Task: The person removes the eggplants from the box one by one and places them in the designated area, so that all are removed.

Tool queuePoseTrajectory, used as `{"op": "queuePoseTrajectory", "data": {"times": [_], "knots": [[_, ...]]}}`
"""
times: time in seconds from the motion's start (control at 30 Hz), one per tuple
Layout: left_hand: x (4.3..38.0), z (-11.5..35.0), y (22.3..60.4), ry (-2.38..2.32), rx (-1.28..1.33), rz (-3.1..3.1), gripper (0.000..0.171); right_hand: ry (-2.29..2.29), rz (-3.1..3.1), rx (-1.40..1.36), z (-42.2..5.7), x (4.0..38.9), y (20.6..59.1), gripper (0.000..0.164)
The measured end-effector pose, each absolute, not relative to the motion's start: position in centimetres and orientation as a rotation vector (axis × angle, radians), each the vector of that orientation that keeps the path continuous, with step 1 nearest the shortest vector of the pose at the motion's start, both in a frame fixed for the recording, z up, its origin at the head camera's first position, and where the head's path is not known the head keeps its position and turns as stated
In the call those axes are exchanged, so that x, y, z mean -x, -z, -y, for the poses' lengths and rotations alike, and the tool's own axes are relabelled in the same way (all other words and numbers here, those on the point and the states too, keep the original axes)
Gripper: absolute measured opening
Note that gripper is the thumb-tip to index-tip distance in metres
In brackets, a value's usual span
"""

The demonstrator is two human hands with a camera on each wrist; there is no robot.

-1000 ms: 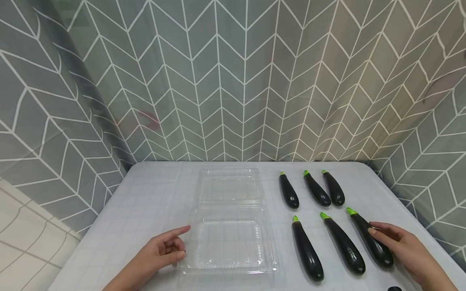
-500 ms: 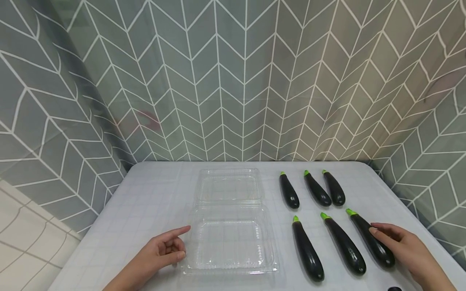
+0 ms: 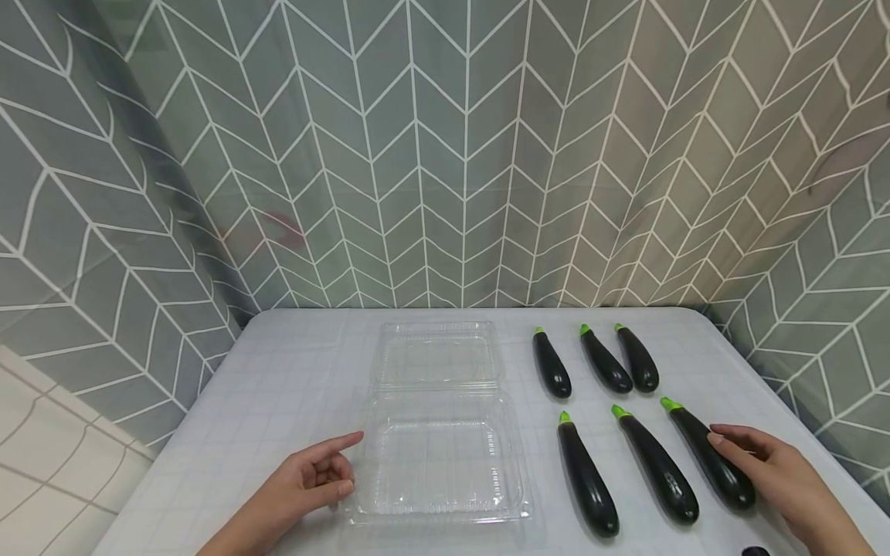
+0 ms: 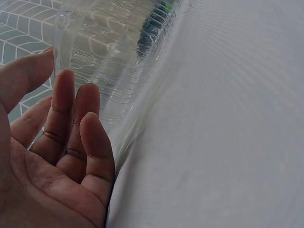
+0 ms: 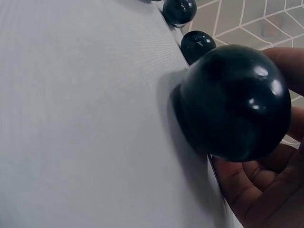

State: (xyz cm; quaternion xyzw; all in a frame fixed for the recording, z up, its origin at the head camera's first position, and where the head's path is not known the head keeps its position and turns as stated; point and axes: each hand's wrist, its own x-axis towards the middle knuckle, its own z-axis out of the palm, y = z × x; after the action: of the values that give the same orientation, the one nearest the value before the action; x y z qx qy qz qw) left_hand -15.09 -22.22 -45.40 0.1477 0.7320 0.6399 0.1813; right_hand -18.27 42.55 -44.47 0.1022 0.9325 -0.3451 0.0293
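Observation:
My right hand point(image 3: 779, 471) lies against the right side of the nearest-right eggplant point(image 3: 709, 459), thumb on its upper surface and fingers curled about its far side. In the right wrist view the glossy dark bulb of that eggplant point(image 5: 235, 104) hides part of the fingers point(image 5: 237, 183). At the left, my left hand point(image 3: 306, 483) rests by the clear plastic clamshell box point(image 3: 445, 513), its index finger pointing at the rim and the others loosely bent. The left wrist view shows the hand point(image 4: 61, 156) holding nothing beside the box wall point(image 4: 102, 52); whether a fingertip touches it I cannot tell.
Two more eggplants, a left one point(image 3: 587, 479) and a middle one point(image 3: 657, 467), lie in the front row. Behind them is a back row of three eggplants point(image 3: 552, 363). The box lid point(image 3: 438, 332) lies folded back. A dark rounded thing point(image 3: 755, 551) is cut off at the bottom edge.
My right hand and the eggplant it touches have shifted very slightly to the right. The left hand and the box have stayed put.

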Motion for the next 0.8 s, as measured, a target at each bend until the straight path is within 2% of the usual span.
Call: {"op": "queuePoseTrajectory", "data": {"times": [0.43,0.8], "knots": [[15.1,22.2,45.2,-1.778,-0.388,-2.086,0.062,1.060,-2.808,-0.364,-42.5,18.4,44.1,0.088],[15.6,23.2,45.3,-1.727,-0.451,-2.134,0.064,1.174,-2.774,-0.426,-43.2,18.3,44.1,0.086]]}}
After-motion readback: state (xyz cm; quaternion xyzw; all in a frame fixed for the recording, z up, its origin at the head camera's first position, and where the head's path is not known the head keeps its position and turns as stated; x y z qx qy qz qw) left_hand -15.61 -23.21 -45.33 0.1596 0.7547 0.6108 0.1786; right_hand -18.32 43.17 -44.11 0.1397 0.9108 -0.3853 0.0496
